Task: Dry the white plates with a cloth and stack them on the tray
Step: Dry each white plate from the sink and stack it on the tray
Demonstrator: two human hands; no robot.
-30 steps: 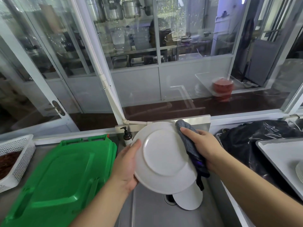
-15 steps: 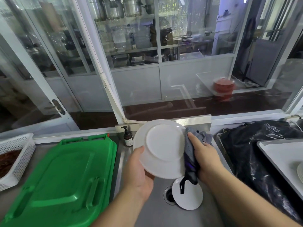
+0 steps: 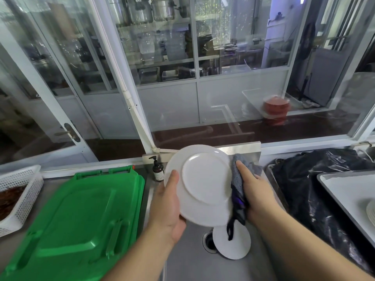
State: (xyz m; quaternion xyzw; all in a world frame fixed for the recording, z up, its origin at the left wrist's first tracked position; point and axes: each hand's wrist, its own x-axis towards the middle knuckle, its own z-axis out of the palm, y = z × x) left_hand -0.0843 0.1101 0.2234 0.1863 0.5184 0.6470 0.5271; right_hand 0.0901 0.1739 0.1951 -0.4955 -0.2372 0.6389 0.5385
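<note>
A round white plate (image 3: 203, 183) is held tilted above the steel sink (image 3: 188, 260), its underside facing me. My left hand (image 3: 168, 207) grips its left rim, thumb on the back. My right hand (image 3: 255, 191) presses a grey-blue cloth (image 3: 238, 185) against the plate's right edge; a dark end of the cloth hangs down. A second white plate (image 3: 235, 246) lies in the sink beside the drain. At the far right a white tray (image 3: 349, 191) carries the edge of a plate stack (image 3: 371, 211).
Green plastic lids (image 3: 77, 222) cover the counter on the left, with a white perforated basket (image 3: 22, 197) beyond them. A brown pump bottle (image 3: 157, 169) stands behind the sink. A black plastic bag (image 3: 304, 179) lies between sink and tray. Glass windows rise behind.
The plate has shifted up and turned in my left hand. My right hand has slid the cloth down from the plate's top edge along its right rim.
</note>
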